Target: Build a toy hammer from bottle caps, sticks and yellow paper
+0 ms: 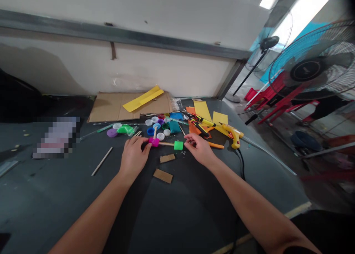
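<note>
My left hand point(135, 152) pinches a magenta foam-like piece point(154, 141) between thumb and fingertips. A short wooden stick point(155, 131) stands up from it, and another stick point(166, 144) runs right to a bright green piece point(178, 146). Just right of the green piece, my right hand point(198, 147) is closed in a pinch on a thin wooden stick point(182, 130) that slants up and left from its fingertips. Two small cardboard pieces point(163, 175) lie on the dark table in front. A loose wooden stick point(102, 161) rests to the left.
Bottle caps point(150, 131) and a green packet point(125, 130) are heaped behind my hands. Pliers point(199, 127), a yellow glue gun point(234, 135) with a black cord and yellow sheets point(203, 111) lie at right. Cardboard point(111, 107) lies by the wall. A fan point(307, 69) stands beyond the table.
</note>
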Demonstrator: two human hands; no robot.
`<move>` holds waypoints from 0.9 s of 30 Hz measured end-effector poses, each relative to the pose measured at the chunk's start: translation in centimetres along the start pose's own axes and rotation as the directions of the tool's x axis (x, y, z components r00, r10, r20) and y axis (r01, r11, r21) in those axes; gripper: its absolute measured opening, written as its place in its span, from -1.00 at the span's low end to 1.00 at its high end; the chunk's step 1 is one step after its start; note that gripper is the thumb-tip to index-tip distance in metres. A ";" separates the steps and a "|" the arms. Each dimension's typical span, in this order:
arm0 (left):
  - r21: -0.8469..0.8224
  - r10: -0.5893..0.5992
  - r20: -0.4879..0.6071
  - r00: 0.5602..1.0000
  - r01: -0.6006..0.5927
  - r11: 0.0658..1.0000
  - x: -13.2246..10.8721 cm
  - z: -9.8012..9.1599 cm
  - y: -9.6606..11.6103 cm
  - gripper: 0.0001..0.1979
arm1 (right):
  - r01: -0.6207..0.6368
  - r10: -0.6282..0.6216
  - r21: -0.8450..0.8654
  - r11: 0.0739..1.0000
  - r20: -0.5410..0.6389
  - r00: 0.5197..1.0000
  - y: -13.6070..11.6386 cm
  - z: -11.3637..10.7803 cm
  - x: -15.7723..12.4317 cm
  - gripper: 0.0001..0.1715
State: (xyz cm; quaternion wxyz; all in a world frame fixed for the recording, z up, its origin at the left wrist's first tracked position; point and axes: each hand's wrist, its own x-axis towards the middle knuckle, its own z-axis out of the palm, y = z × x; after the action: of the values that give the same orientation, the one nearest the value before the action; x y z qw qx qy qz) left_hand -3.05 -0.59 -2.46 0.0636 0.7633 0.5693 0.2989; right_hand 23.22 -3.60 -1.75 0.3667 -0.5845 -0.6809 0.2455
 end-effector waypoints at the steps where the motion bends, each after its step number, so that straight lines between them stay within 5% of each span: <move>1: -0.012 -0.003 0.012 1.000 0.004 1.000 0.0 -0.1 0.1 -0.76 | -0.009 0.009 0.005 1.000 -0.009 1.000 0.0 0.1 0.0 -0.74; 12: -0.056 0.043 0.038 0.998 -0.040 0.998 -0.3 -0.2 0.0 -0.83 | 0.115 -0.097 -0.098 0.988 0.175 0.980 -2.0 0.1 -1.3 -0.48; 17: -0.167 -0.050 0.042 0.998 0.057 0.984 -0.4 -0.1 0.0 -0.69 | 0.111 -0.103 -0.049 0.993 0.149 0.983 -1.4 0.3 -0.9 -0.45; 20: -0.194 0.011 0.096 0.995 0.007 0.981 -0.4 -0.2 0.0 -0.57 | 0.131 -0.125 -0.043 0.990 0.126 0.984 -1.0 0.4 -0.7 -0.41; 27: -0.188 0.093 0.148 0.985 -0.064 0.980 -0.4 -0.5 0.0 -0.64 | 0.173 -0.164 -0.063 0.983 0.132 0.978 -0.8 0.3 -0.6 -0.43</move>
State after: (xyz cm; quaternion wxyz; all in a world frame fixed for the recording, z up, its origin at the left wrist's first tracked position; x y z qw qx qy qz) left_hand -3.39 -1.10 -2.18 0.1660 0.7972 0.5020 0.2914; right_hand 22.49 -4.34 -1.47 0.3206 -0.5212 -0.7584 0.2245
